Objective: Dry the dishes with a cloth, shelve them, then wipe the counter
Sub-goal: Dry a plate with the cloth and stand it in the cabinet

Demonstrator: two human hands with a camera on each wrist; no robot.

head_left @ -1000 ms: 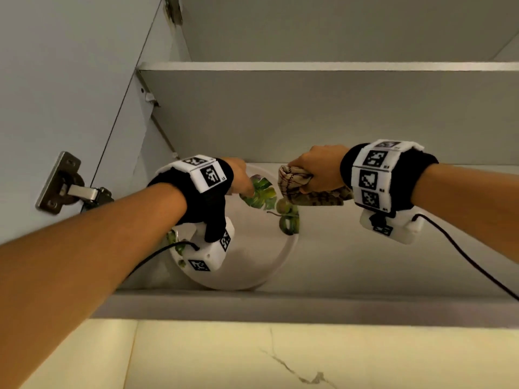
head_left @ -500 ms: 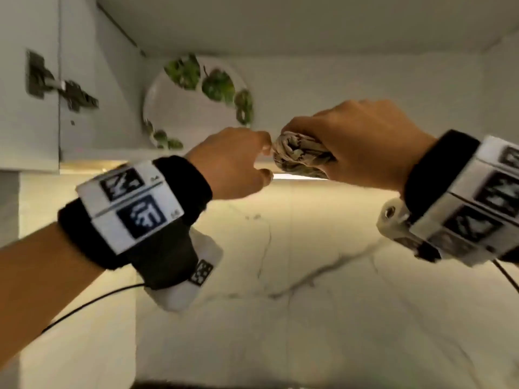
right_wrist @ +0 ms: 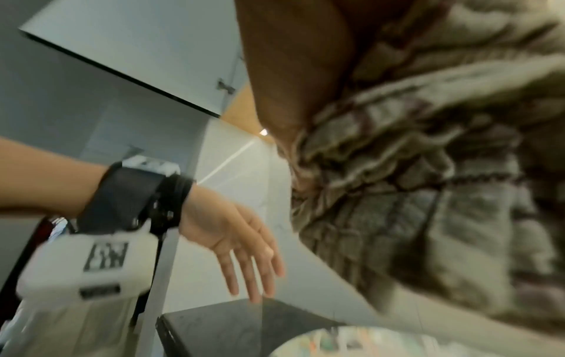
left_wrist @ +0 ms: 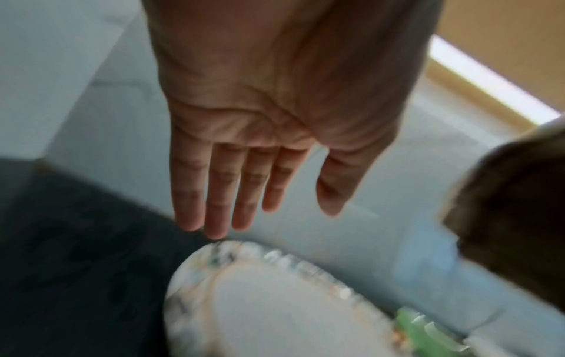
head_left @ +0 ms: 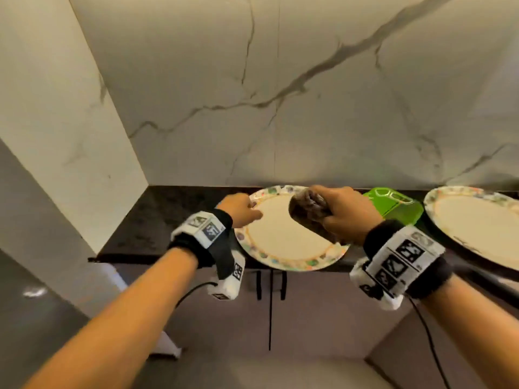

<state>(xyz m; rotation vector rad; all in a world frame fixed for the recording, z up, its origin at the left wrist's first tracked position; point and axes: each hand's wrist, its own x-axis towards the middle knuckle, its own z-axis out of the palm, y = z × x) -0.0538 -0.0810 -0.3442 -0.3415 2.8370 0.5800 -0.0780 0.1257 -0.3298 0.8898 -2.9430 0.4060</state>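
Head view: lying on the dark worktop (head_left: 157, 220) near its front edge, overhanging it slightly, a floral-rimmed plate (head_left: 289, 240). Reaching over that plate's left rim, left hand (head_left: 242, 210), fingers hard to read from here. Hovering over the plate's right side, right hand (head_left: 344, 213), fingers clenching a bunched patterned cloth (head_left: 307, 206). Sitting toward the worktop's back edge, just right of that hand, a green container (head_left: 393, 204). Showing at the right edge, a second floral plate (head_left: 477, 223).

Left wrist view: stretching out straight and relaxed, left hand (left_wrist: 275, 108), grasping nothing, fingertips (left_wrist: 214, 232) hanging just above the plate (left_wrist: 275, 314) rim, touching or not unclear through blur.

Right wrist view: filling the right side, the cloth (right_wrist: 428, 181), wadded in the right hand's grip. Extending over the worktop (right_wrist: 232, 326) corner, left hand (right_wrist: 232, 232), fingers released and spread.
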